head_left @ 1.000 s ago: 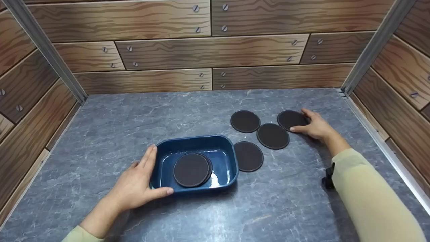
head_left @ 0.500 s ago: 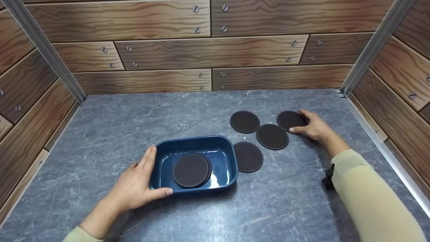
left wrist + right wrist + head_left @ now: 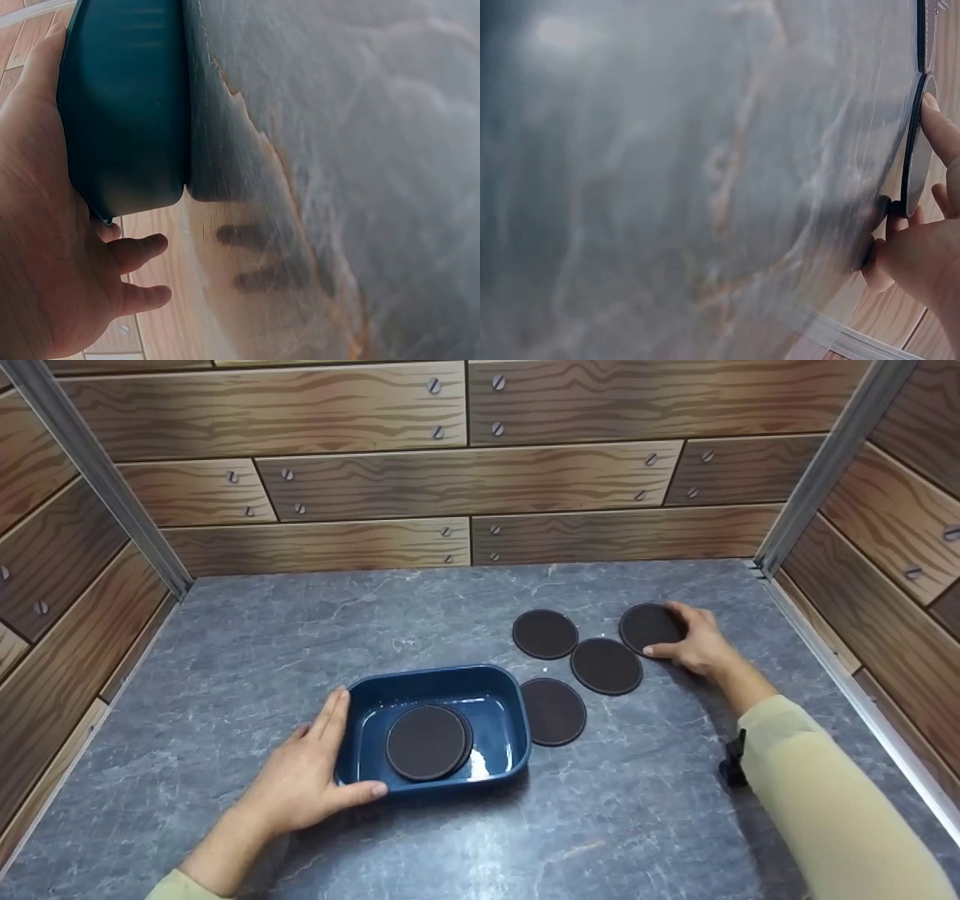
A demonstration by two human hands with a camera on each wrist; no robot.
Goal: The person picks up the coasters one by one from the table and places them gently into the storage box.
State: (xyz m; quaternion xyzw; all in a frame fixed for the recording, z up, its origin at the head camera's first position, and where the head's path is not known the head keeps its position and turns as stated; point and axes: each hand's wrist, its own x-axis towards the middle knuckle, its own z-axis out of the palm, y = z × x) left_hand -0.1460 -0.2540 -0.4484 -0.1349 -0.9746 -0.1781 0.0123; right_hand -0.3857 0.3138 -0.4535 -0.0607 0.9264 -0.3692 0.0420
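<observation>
A blue rectangular baking dish (image 3: 499, 727) rests on the table in the head view, with a small stack of dark round coasters (image 3: 426, 742) inside. My left hand (image 3: 304, 776) holds its left end, thumb along the near rim and fingers against the side. The left wrist view shows the dish's outer wall (image 3: 127, 112) beside that hand, some fingers stretched out past it. At the far right, my right hand (image 3: 699, 643) pinches the edge of another dark coaster (image 3: 649, 628) between thumb and fingers. In the right wrist view, fingertips reach around the rim of this coaster (image 3: 915, 157).
Three more coasters lie flat between the dish and my right hand: a back one (image 3: 545, 634), a middle one (image 3: 606, 666) and a near one (image 3: 555, 712) partly hidden by the dish. Wood-patterned walls (image 3: 360, 484) enclose the grey marbled table (image 3: 337, 622).
The coaster in my right hand has tilted up slightly at its hand side. My left hand and the dish stay in place; the head view has shifted a little.
</observation>
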